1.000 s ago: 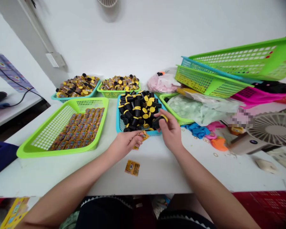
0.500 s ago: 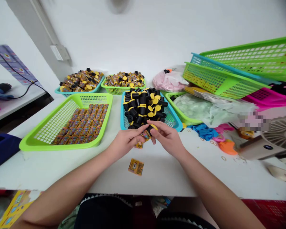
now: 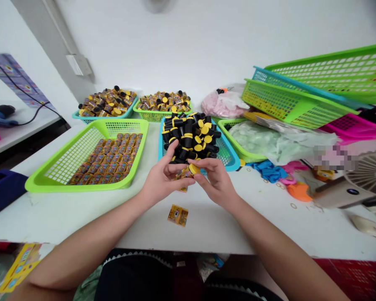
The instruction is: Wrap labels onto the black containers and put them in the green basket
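Our two hands are together just above the desk, both closed on one small tube with a yellow cap. The right hand pinches it at the cap end. The left hand curls around the other side, where a yellow label seems pressed against it, though the fingers hide most of it.

We judge the tube is held in the air so the fingers can reach all around it. The blue basket, heaped with the same black tubes, stands just behind the hands, within easy reach. The green basket to the left holds labelled pieces lying in neat rows. One loose label lies flat on the desk near us, apart from both hands.
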`<state>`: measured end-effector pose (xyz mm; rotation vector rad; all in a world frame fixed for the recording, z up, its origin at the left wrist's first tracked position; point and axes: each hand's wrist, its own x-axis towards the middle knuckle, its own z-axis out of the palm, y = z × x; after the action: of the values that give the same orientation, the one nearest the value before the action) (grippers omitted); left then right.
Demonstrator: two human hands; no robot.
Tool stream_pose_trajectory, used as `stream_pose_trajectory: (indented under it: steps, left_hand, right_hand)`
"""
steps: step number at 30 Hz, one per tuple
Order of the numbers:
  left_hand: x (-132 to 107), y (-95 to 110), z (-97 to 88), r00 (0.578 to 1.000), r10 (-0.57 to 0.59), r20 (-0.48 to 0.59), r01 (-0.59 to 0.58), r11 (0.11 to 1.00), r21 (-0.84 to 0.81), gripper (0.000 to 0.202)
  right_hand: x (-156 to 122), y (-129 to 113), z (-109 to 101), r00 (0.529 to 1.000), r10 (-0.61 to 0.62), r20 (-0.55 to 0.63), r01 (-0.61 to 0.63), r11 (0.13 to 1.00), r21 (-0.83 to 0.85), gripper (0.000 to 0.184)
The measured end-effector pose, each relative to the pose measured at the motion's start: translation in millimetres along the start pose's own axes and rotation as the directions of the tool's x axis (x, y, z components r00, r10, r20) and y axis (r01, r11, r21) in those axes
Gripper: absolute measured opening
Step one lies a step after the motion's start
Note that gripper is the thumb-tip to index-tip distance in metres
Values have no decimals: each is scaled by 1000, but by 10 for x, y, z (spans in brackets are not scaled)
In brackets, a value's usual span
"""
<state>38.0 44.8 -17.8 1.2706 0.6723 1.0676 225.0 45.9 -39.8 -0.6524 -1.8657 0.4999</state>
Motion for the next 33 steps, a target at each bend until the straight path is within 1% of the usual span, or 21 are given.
stream_pose_trajectory:
  steps: [2, 3, 6, 8, 11, 13, 15, 17, 20, 22, 25, 28, 30, 31, 33]
  left_hand:
    - [-2, -6, -8, 1000, 11, 17, -10, 999, -53, 127]
    - [-3, -13, -13, 999, 22, 37, -19, 997, -76, 128]
    - [-3, -47, -22, 995, 57, 84, -46, 991, -129, 130]
    - [-5, -71, -6, 993, 54, 108, -40, 991, -124, 132]
    - [-11, -101, 48, 989, 7, 150, 7, 995, -95, 136]
    - [-18, -113, 81, 989, -16, 145, 33, 992, -119, 133]
    - [-22, -118, 90, 992, -31, 121, 51, 984, -170, 127]
    - [-22, -118, 73, 989, -67, 130, 92, 975, -204, 125]
    - [-16, -119, 28, 974, -134, 185, 171, 964, -205, 128]
    - [-12, -121, 4, 964, -148, 219, 189, 965, -180, 133]
    - [-15, -119, 2, 963, -164, 213, 198, 969, -146, 137]
    - [-29, -110, 37, 959, -199, 200, 234, 958, -166, 136]
    - [-38, -103, 73, 956, -226, 186, 264, 939, -221, 129]
    - [-42, -100, 94, 954, -240, 179, 281, 925, -255, 121]
    - [-49, -93, 133, 949, -264, 175, 307, 899, -311, 93]
  right_hand:
    - [-16, 2, 31, 999, -37, -16, 37, 999, 0, 12]
    - [-19, -9, 34, 998, -59, -1, 59, 998, -27, 8]
    - [-15, -73, 7, 991, -117, 68, 124, 987, -103, 9]
    - [-15, -111, -16, 983, -120, 136, 142, 976, -167, 20]
    - [-33, -115, -19, 965, -99, 242, 179, 925, -335, 48]
    - [-50, -94, -10, 956, -125, 265, 232, 877, -421, 55]
    - [-60, -87, -10, 957, -161, 240, 257, 853, -454, 58]
    - [-55, -113, -22, 957, -143, 251, 246, 860, -448, 63]
    - [-27, -187, -44, 935, -103, 338, 230, 904, -361, 66]
    - [-2, -223, -55, 930, -79, 359, 196, 933, -303, 61]
    - [38, -226, -79, 930, -49, 365, 143, 961, -235, 58]
    - [72, -186, -103, 929, -81, 360, 147, 976, -162, 51]
    - [79, -159, -98, 941, -113, 320, 169, 974, -153, 44]
    - [77, -148, -85, 951, -126, 283, 179, 969, -170, 42]
    - [61, -136, -40, 969, -137, 206, 185, 955, -233, 41]
